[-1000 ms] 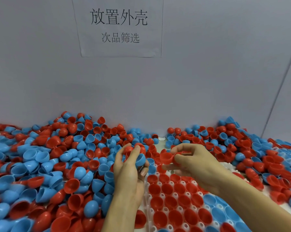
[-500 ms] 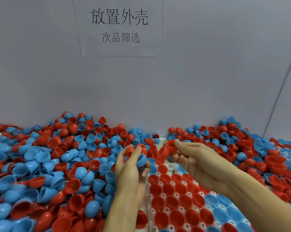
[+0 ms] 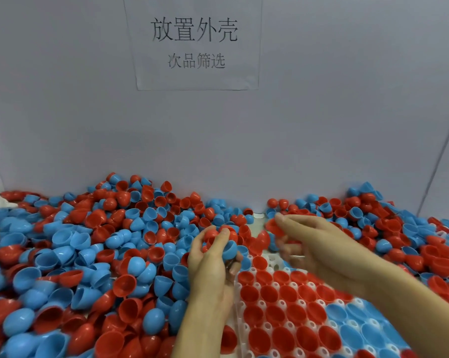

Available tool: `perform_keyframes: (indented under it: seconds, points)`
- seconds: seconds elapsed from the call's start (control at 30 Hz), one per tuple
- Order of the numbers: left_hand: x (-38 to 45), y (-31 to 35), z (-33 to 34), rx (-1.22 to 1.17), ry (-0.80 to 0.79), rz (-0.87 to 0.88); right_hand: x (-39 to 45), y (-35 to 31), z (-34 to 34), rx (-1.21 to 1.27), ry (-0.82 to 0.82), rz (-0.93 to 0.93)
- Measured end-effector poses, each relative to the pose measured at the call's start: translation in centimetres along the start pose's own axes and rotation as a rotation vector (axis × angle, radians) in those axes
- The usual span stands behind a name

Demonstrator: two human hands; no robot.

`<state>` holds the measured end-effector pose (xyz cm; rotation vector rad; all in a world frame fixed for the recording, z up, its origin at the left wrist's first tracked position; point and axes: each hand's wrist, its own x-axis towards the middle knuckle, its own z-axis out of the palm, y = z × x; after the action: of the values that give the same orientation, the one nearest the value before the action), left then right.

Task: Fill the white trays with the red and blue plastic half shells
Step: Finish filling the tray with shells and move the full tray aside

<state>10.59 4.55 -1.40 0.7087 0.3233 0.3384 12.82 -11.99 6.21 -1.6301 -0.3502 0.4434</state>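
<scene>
Fingers [image 3: 224, 232] of the left hand [image 3: 210, 264] curl around several shells [image 3: 229, 248] beside the white tray [image 3: 263, 303]; right hand [image 3: 308, 244], blurred above it, pinches a red shell [image 3: 271, 225].

We seem to be at a factory sorting or packing station: a plain grey partition wall [image 3: 321, 112] carries a taped paper sign [image 3: 195, 42] printed in Chinese characters, and the bench below is heaped with bulk red and blue half shells [image 3: 94, 249] around a white tray [image 3: 290, 303]
</scene>
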Motion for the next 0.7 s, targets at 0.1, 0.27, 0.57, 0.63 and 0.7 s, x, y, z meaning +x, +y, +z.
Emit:
perform_keyframes:
  seconds: [0.1, 0.27, 0.57, 0.63, 0.7]
  points:
    - [0.0, -0.1, 0.0, 0.019, 0.036, 0.002, -0.7, -1.9, -1.7, -0.983, 0.011, 0.050]
    - [0.4, -0.4, -0.6, 0.049, 0.089, 0.030, 1.1, -4.3, 0.0, -1.356, -0.134, 0.193]
    - [0.1, -0.3, -0.4, 0.097, 0.055, 0.019, 3.8, -2.3, 4.4, -0.626, -0.041, -0.258]
    - [0.0, -0.3, -0.2, 0.129, 0.023, 0.016, 3.5, -1.0, 3.6, -0.698, 0.006, -0.235]
    - [-0.3, -0.2, 0.1, 0.125, -0.034, 0.008, 3.1, 0.2, 2.7, -0.752, 0.037, -0.217]
